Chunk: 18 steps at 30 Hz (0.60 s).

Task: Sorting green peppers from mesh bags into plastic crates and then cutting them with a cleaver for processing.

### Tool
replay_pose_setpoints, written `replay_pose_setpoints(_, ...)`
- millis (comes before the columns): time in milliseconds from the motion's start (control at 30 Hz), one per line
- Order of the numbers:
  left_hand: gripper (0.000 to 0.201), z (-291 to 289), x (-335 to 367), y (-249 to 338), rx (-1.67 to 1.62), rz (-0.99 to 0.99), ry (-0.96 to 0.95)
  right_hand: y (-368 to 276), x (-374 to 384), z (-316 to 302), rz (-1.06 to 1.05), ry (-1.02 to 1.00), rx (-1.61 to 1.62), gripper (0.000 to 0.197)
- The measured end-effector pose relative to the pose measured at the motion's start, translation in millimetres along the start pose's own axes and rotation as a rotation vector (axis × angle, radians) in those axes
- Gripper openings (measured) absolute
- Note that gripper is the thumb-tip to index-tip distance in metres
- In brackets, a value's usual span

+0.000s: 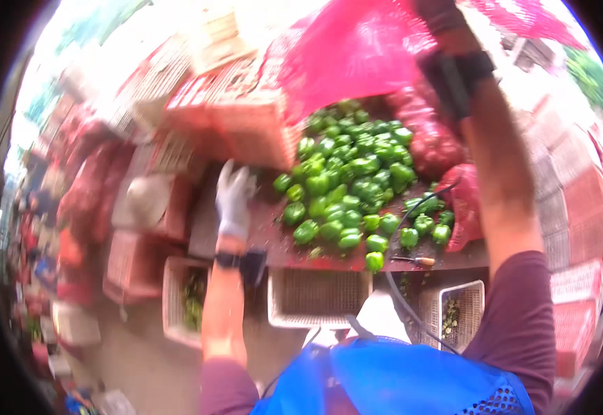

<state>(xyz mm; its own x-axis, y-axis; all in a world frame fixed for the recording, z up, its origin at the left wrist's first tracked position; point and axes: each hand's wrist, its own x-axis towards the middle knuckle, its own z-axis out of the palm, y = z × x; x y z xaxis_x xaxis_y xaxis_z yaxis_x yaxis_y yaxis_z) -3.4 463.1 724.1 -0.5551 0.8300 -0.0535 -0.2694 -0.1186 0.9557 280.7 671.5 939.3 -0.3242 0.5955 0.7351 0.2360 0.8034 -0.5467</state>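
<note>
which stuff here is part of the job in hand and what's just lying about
Seems part of the job:
- pink bag, raised at the right hand
- peppers, heaped on the table; the left hand is open beside them

Probably just lying about:
- wooden-handled tool at the table's near edge
- red sack behind the peppers
- crates stacked at right

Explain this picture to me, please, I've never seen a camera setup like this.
There's no machine: these are someone's own two hands, seen by a wide fisheye camera on their head looking down, so straight edges curve. Shiny green bell peppers lie heaped on a flat reddish-brown table. The white-gloved left hand is open and looks empty, toward the table's left side. The right hand, blurred at the top edge, is beside bright pink mesh material; its grip is unclear.
</note>
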Motion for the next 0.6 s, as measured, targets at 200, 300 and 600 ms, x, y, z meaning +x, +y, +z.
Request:
replay_pose_setpoints(200,0.036,-163.1,-112.6,-182.0,-0.018,-0.547,0.165,-25.4,-221.1,70.0,-0.371,-0.537,-0.062,0.016)
replay_pose_setpoints(300,0.029,-266.8,-160.5,-204.0,-0.011,-0.850,0.321,2.2,-315.1,37.3,-0.540,-0.711,-0.025,0.018)
replay_pose_setpoints(600,0.031,-168.0,-213.2,-320.9,0.358,-1.085,0.132,174.8,-332.2,-563.3,0.882,-0.326,-1.512,0.015)
